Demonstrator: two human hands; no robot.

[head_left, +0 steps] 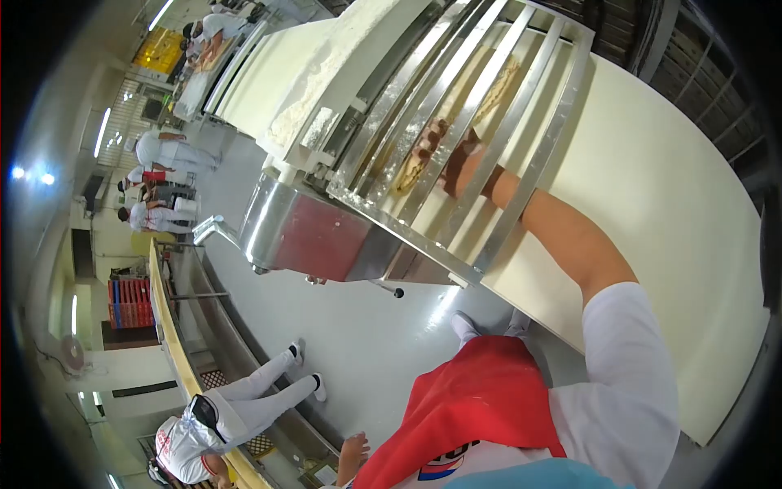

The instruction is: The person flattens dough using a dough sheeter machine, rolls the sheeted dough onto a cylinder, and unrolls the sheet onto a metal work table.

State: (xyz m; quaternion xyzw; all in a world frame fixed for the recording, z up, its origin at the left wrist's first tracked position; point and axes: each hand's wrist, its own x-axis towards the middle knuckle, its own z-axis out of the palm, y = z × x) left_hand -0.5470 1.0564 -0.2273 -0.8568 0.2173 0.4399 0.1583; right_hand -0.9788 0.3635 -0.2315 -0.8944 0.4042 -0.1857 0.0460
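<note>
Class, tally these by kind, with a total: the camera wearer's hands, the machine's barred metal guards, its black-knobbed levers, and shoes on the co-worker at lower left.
Hands: 2 (right hand, left hand)
Barred metal guard: 1
Black-knobbed lever: 1
Co-worker's shoes: 2
Total: 6

We see a brightly lit room, with overhead fluorescent tubes (103,132) glowing at eight to ten o'clock and two blue-white glints (32,176) flaring just past nine. At three o'clock the cream conveyor belt (668,244) looks pale and evenly lit; towards two o'clock the wire rack (709,98) sinks into gloom. We notice shine on the steel guard bars (546,126), dark shade across the right hand (467,155) beneath them, and glare on the grey floor (440,308) near five. Distant workers (161,151) at ten look soft, lens distortion bends straight edges, and black vignetting fills the corners.
</note>
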